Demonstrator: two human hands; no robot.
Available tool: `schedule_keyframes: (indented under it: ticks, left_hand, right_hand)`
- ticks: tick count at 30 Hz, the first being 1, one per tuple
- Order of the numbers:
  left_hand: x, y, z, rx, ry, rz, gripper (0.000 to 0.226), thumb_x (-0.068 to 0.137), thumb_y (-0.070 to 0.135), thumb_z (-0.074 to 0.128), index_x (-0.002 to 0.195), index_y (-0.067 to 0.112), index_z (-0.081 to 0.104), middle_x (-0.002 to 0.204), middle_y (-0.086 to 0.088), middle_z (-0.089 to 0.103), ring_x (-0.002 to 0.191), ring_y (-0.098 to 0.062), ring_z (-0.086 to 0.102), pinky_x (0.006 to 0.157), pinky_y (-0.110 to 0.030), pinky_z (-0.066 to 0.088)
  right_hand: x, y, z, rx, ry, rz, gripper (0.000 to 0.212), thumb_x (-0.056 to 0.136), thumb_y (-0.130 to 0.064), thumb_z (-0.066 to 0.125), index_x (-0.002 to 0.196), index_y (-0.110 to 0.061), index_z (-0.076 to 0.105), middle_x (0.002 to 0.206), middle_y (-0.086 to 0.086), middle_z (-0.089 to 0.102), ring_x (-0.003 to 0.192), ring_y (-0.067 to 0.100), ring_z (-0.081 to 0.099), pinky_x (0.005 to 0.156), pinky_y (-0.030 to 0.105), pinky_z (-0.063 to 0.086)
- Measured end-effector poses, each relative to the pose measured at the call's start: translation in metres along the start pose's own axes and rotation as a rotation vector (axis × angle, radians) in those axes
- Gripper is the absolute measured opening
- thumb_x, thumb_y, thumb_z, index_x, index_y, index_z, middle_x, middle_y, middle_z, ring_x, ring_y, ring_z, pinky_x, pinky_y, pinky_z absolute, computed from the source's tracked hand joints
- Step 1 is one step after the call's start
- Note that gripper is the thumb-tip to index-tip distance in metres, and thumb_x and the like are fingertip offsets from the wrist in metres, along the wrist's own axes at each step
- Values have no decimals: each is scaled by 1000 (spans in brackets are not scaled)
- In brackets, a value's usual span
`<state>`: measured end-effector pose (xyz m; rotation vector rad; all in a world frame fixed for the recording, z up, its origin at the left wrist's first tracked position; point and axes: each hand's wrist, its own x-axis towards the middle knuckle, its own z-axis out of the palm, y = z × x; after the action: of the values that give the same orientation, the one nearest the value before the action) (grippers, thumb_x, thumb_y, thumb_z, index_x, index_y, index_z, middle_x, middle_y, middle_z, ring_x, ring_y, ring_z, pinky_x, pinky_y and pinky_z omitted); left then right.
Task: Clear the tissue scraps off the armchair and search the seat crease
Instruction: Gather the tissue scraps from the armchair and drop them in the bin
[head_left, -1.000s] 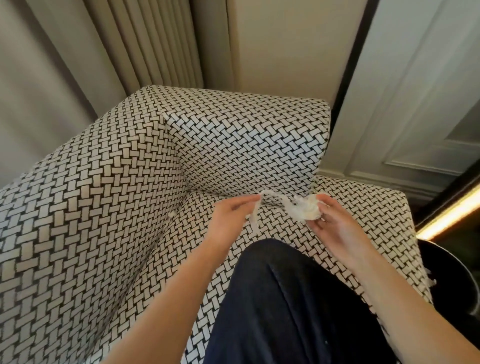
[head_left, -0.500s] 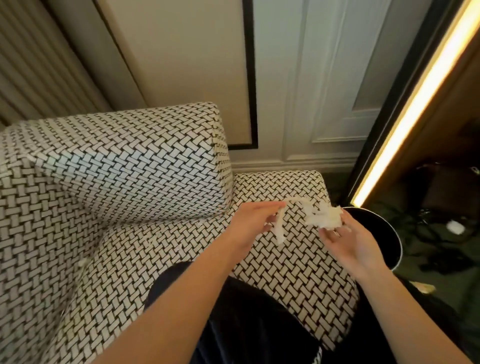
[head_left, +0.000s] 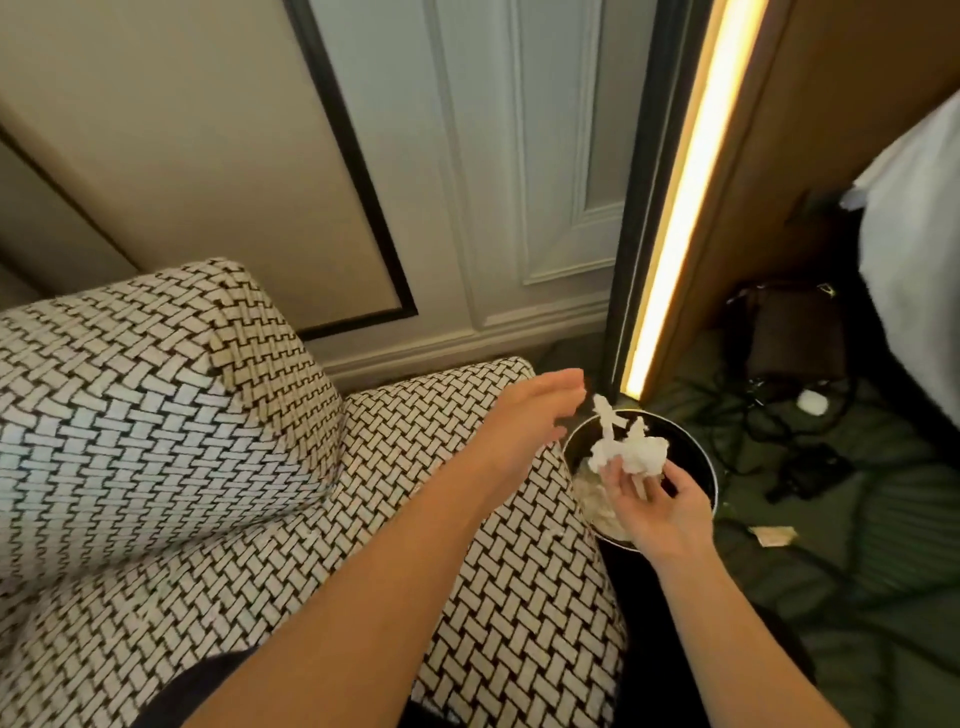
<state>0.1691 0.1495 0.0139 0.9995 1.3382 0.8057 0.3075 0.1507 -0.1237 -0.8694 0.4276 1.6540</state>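
Moved: both hands have swung from above the seat to the black bin (head_left: 702, 460). The left hand (head_left: 524, 415) has let go of the tissue strand it pinched half a second ago, and the view has turned right with them.
Left hand: open, fingers straight and loosely together, holding nothing. It hovers over the seat's right edge, just beside the bin's rim.
Right hand: (head_left: 657, 512) palm up over the bin's mouth, with fingertips and thumb pinching the underside of the wad.
Tissue scraps: (head_left: 631, 451) one white crumpled wad held in the right hand above the bin's opening. A thin twisted strand sticks up from it towards the left hand's fingertips but does not touch them.
Bin: round and dark, on the floor against the armchair's right side. Pale crumpled material lies inside.
Armchair: (head_left: 156, 415) black-and-white woven pattern. The seat cushion (head_left: 519, 597) below the left forearm is bare in the part that shows.
Floor: (head_left: 857, 545) dark green, with tangled black cables (head_left: 769, 415), a small paper scrap (head_left: 774, 535) and a dark bag (head_left: 795, 332) beyond the bin.
Wall: a lit yellow strip (head_left: 685, 182) runs up beside the panelled door.
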Motion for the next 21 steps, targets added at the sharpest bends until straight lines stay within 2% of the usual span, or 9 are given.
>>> schedule_keyframes:
  ticks: [1,2,3,4,5,6,11,16,21]
  left_hand:
    - [6,0,6,-26,-18,4,40,95,15,50,135,16,49,136,2,51,126,-13,46,108,-33,36]
    - [7,-1,8,-51,-22,7,42,96,14,49,137,16,46,139,2,49,128,-13,44,109,-35,35]
    - [11,-2,12,-72,-28,4,42,96,14,48,138,16,44,140,1,47,129,-14,43,111,-36,33]
    - [12,-4,13,-86,-35,7,43,96,15,47,139,17,42,141,1,47,130,-14,42,111,-36,33]
    - [13,-6,14,-87,-43,10,43,96,15,47,139,17,42,141,1,46,130,-15,42,112,-37,32]
    - [13,-8,14,-80,-51,13,43,96,16,46,139,17,41,141,0,46,130,-15,42,112,-37,32]
    - [10,-19,8,-75,-29,-16,41,95,17,49,136,18,45,137,-1,51,127,-16,47,110,-38,35]
    - [1,-26,-2,-42,-17,-22,36,95,21,50,131,22,51,133,2,55,121,-12,52,107,-34,38]
    - [-16,-29,-18,63,19,-14,26,94,25,51,117,32,58,130,6,57,119,-10,53,107,-35,38]
  right_hand:
    - [7,3,-3,-136,26,-24,70,71,-40,78,128,-8,54,130,11,56,122,22,53,97,27,46]
    - [12,4,-6,-139,16,-36,82,63,-49,78,131,-10,52,131,9,55,123,22,52,98,26,45]
    - [18,-3,-7,-30,-3,-16,81,65,-48,77,132,-11,50,132,9,54,124,24,51,99,29,45]
    - [17,-7,-2,123,24,-8,67,76,-38,73,132,-10,48,133,12,53,124,28,50,101,34,45]
    - [13,-9,0,103,2,-73,51,88,-28,61,133,-9,46,133,14,51,125,32,48,105,39,42]
    - [9,-12,2,165,2,-34,44,94,-25,49,134,-8,43,134,16,49,126,34,45,107,42,38]
    - [2,-22,12,305,-15,28,50,98,-32,39,142,-9,34,145,18,39,136,35,33,111,48,25]
    - [-1,-22,14,151,-118,67,57,98,-43,28,148,-16,26,154,14,25,144,32,17,115,51,10]
    - [-8,-19,13,-18,-179,38,54,98,-45,29,146,-21,30,152,11,31,142,31,23,115,48,16]
